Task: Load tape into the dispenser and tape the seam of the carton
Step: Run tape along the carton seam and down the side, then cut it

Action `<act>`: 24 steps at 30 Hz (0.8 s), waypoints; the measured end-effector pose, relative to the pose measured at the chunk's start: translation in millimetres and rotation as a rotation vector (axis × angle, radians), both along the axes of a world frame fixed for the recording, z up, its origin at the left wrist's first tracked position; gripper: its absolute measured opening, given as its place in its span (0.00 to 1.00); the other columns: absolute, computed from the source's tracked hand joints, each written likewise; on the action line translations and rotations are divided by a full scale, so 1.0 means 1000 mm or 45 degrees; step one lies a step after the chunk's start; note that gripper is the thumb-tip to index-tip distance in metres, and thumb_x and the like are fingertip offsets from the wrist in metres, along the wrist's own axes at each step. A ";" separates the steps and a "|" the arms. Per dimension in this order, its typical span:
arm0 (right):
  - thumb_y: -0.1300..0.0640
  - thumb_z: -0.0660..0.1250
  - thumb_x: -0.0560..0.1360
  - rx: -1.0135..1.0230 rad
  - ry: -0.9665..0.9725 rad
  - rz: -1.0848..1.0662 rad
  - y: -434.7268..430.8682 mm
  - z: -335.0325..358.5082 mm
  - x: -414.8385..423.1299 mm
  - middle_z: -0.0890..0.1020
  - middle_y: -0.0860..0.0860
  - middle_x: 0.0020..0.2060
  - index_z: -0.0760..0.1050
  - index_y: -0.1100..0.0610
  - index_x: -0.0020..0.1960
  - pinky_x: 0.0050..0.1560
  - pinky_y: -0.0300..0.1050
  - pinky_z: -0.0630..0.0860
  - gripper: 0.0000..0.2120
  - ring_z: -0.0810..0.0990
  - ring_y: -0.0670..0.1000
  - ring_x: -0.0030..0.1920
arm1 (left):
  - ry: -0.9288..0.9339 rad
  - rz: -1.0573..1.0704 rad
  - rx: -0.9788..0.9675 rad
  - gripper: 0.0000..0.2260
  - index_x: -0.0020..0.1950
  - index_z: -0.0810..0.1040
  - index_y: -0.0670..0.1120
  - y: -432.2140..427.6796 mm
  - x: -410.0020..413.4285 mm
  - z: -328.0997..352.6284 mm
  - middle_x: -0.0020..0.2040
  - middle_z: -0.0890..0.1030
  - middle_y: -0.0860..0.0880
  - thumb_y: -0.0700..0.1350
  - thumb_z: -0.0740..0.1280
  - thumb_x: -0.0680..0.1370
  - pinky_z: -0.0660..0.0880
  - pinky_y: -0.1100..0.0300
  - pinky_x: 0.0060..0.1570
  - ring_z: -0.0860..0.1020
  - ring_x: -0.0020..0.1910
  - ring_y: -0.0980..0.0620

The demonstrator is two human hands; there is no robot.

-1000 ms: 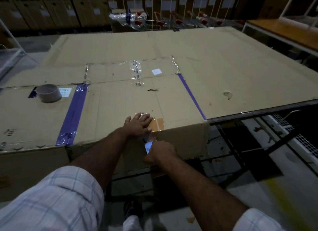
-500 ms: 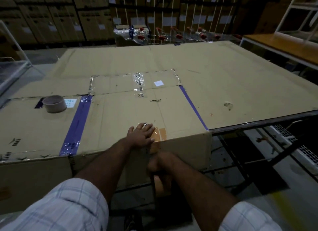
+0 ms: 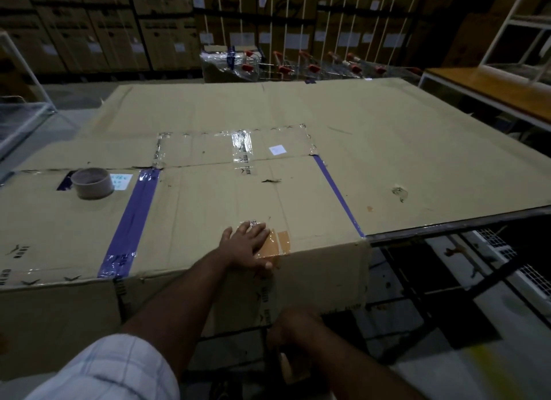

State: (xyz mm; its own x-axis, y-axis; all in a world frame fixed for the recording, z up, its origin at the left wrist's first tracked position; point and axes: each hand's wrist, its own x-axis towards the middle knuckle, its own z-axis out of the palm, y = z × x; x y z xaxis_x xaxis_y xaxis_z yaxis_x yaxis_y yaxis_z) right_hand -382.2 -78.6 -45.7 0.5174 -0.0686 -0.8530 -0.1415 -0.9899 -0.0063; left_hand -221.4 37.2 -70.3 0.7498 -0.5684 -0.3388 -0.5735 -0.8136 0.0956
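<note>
Since the earlier frames the right hand point(image 3: 293, 329) has dropped from the carton's top edge down its front face and now sits low, at the carton's bottom edge. The left hand point(image 3: 246, 246) has stayed flat on the carton point(image 3: 208, 209), fingers spread, its grip open and pressing on the patch of brown tape point(image 3: 278, 243) at the near top edge.

The right hand is dark and blurred; a brownish shape shows just beneath it, but what it is cannot be made out, nor whether this grip is closed on it. The carton's left end runs out of view.

The carton is dull corrugated board with printed marks, glossy clear tape and two purple tape strips point(image 3: 132, 221) across its top. A round tape roll point(image 3: 92, 183), grey-brown, stands on the far left of the carton top. Flat cardboard sheets point(image 3: 387, 137) cover the tabletop point(image 3: 447, 225), whose dark metal edge shows at the right
</note>
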 end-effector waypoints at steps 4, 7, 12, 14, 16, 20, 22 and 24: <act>0.44 0.66 0.75 0.084 -0.093 0.021 0.007 0.029 0.021 0.77 0.57 0.64 0.76 0.57 0.64 0.66 0.57 0.71 0.23 0.77 0.59 0.62 | -0.111 0.005 -0.016 0.45 0.79 0.43 0.57 0.000 -0.006 -0.002 0.81 0.43 0.56 0.67 0.65 0.72 0.44 0.37 0.73 0.43 0.79 0.47; 0.48 0.67 0.76 0.244 -0.064 -0.058 0.006 0.065 0.035 0.81 0.59 0.53 0.77 0.59 0.54 0.54 0.51 0.76 0.15 0.80 0.56 0.45 | -0.079 0.010 -0.049 0.45 0.80 0.45 0.57 0.000 -0.006 0.002 0.81 0.45 0.56 0.65 0.68 0.71 0.45 0.37 0.73 0.44 0.80 0.47; 0.49 0.68 0.74 0.402 -0.401 -0.274 -0.012 0.125 0.068 0.83 0.56 0.50 0.77 0.58 0.56 0.53 0.51 0.80 0.16 0.81 0.55 0.44 | 0.521 0.438 -0.801 0.22 0.71 0.74 0.46 0.003 0.010 0.061 0.69 0.76 0.45 0.46 0.70 0.77 0.72 0.57 0.62 0.77 0.62 0.49; 0.46 0.70 0.70 0.370 -0.691 -0.286 -0.018 0.139 0.086 0.82 0.56 0.53 0.74 0.57 0.60 0.53 0.52 0.80 0.24 0.81 0.55 0.48 | 0.629 0.714 -1.142 0.14 0.61 0.82 0.43 0.007 0.015 0.084 0.58 0.83 0.43 0.48 0.68 0.79 0.76 0.60 0.48 0.81 0.46 0.52; 0.44 0.70 0.67 0.384 -0.913 -0.307 -0.022 0.152 0.103 0.81 0.54 0.52 0.71 0.56 0.61 0.50 0.51 0.80 0.28 0.80 0.54 0.49 | 0.803 0.865 -1.353 0.21 0.58 0.83 0.45 0.014 0.021 0.103 0.53 0.84 0.45 0.60 0.63 0.79 0.75 0.54 0.49 0.81 0.46 0.49; 0.44 0.72 0.67 0.657 -1.176 -0.467 -0.025 0.171 0.133 0.80 0.52 0.48 0.72 0.52 0.57 0.46 0.51 0.80 0.23 0.79 0.52 0.46 | 1.133 0.778 -1.676 0.31 0.60 0.82 0.49 0.032 0.045 0.140 0.49 0.85 0.48 0.71 0.55 0.76 0.78 0.49 0.51 0.82 0.49 0.45; 0.44 0.72 0.67 0.828 -1.266 -0.570 -0.024 0.178 0.145 0.80 0.53 0.47 0.72 0.51 0.57 0.45 0.54 0.82 0.22 0.80 0.53 0.46 | 1.080 0.623 -1.683 0.22 0.62 0.81 0.50 0.038 0.053 0.161 0.52 0.84 0.48 0.63 0.60 0.79 0.78 0.49 0.53 0.82 0.49 0.47; 0.45 0.72 0.67 1.025 -1.304 -0.658 -0.022 0.181 0.158 0.80 0.55 0.49 0.74 0.49 0.59 0.42 0.54 0.83 0.22 0.82 0.55 0.46 | 0.933 0.474 -1.654 0.15 0.63 0.80 0.50 0.046 0.065 0.179 0.56 0.83 0.45 0.54 0.64 0.79 0.77 0.48 0.55 0.81 0.54 0.46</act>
